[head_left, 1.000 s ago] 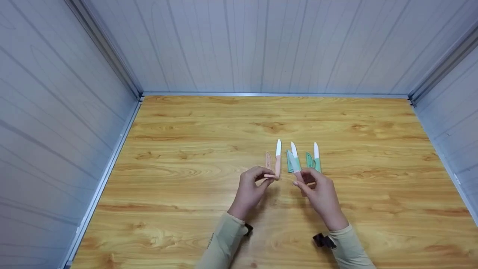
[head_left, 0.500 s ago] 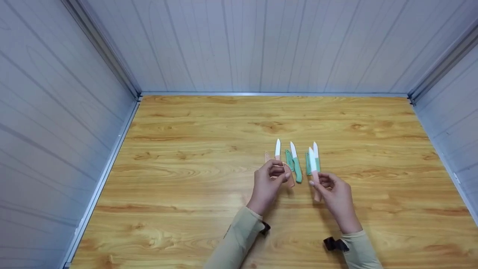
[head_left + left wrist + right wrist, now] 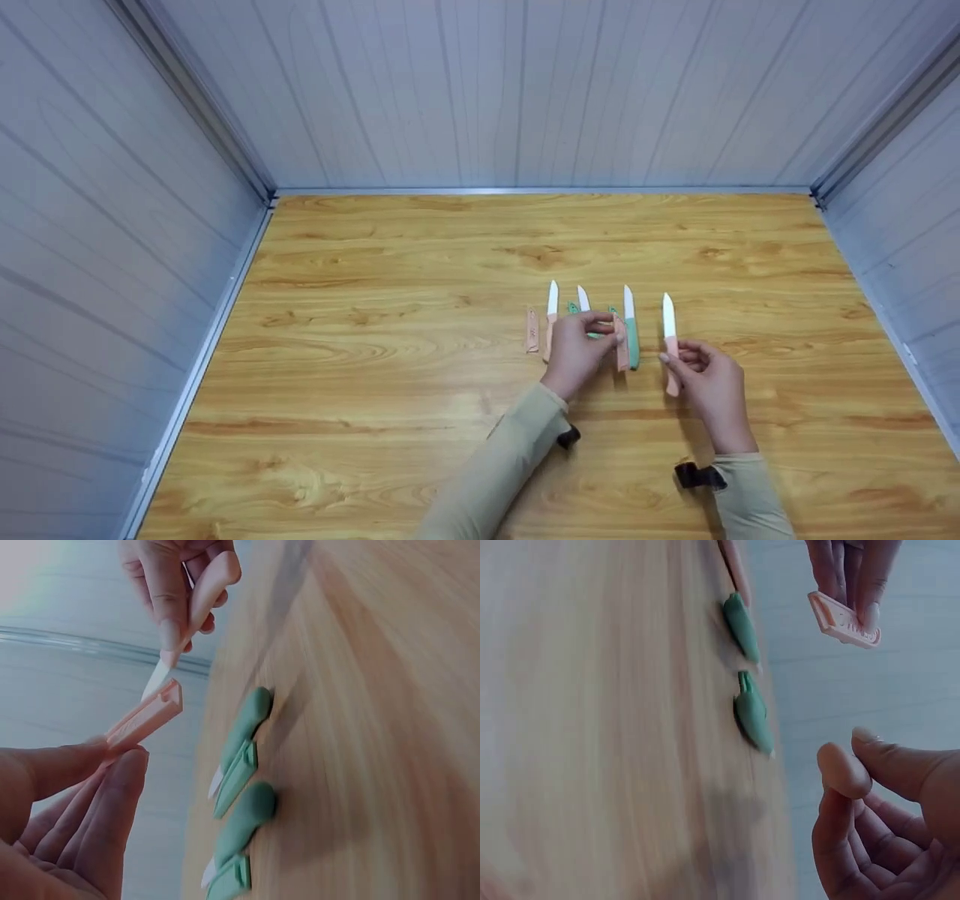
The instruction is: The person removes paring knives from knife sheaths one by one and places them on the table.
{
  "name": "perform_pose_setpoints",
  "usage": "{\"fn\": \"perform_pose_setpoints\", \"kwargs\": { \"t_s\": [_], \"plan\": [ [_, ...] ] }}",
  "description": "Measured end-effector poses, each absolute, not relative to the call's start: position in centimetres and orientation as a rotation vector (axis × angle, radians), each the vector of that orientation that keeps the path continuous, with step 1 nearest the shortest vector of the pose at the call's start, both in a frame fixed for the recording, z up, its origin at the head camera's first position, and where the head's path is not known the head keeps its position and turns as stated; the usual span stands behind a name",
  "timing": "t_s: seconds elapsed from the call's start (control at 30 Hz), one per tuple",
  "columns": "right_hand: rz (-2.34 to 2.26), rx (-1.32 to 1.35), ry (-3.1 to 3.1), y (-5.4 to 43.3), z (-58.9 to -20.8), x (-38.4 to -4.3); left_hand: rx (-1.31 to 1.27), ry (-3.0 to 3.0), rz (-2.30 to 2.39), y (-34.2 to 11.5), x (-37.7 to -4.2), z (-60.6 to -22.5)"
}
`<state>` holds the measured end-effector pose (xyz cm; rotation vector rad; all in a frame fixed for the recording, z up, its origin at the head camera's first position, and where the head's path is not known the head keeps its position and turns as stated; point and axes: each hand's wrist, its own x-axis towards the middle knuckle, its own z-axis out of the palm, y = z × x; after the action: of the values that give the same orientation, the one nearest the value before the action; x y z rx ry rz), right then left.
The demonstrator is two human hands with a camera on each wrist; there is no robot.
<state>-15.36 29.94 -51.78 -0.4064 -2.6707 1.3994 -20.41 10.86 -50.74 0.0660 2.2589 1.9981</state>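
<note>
My left hand (image 3: 576, 351) pinches a pink knife sheath (image 3: 622, 346) between thumb and fingers, above the table; its open end shows in the left wrist view. Farther right, my right hand (image 3: 714, 386) pinches the pink handle of a paring knife (image 3: 670, 319), white blade pointing away from me. Knife and sheath are apart in the head view. On the table lie a pink knife (image 3: 553, 300) with a pink sheath (image 3: 532, 330) at its left, and two green knives (image 3: 631, 341) with green sheaths (image 3: 238, 774) beside them. My left hand partly hides these in the head view.
The wood-grain table (image 3: 360, 390) has pale panel walls at the back (image 3: 465, 97), left (image 3: 90, 247) and right (image 3: 907, 225). Black wrist devices (image 3: 697, 475) sit at both sleeve cuffs.
Both hands have moved right, carrying the pink sheath and the pink knife. The right hand is now to the right of the green knives, and the left hand is over them.
</note>
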Motion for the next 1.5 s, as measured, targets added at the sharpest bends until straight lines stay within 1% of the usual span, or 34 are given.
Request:
{"fn": "perform_pose_setpoints", "kwargs": {
  "t_s": [0.3, 0.5, 0.67, 0.93, 1.5],
  "plan": [
    [1.375, -0.436, -2.741, 32.1, -52.6, -16.9, 0.168, 2.409, 1.803, 14.7, -22.5, -51.0],
    [1.386, -0.424, -2.776, 32.6, -52.9, -17.4, 0.165, 2.544, 1.613, 16.2, -23.5, -51.6],
    [1.373, -0.402, -2.780, 32.8, -53.1, -17.8, 0.151, 2.593, 1.554, 17.3, -24.2, -51.9],
    [1.430, -0.392, -2.792, 33.1, -53.4, -18.1, 0.144, 2.595, 1.493, 18.4, -24.4, -52.7],
    [1.198, -0.377, -2.859, 33.0, -53.1, -18.5, 0.198, 2.725, 1.367, 19.2, -24.7, -52.4]
  ]
}}
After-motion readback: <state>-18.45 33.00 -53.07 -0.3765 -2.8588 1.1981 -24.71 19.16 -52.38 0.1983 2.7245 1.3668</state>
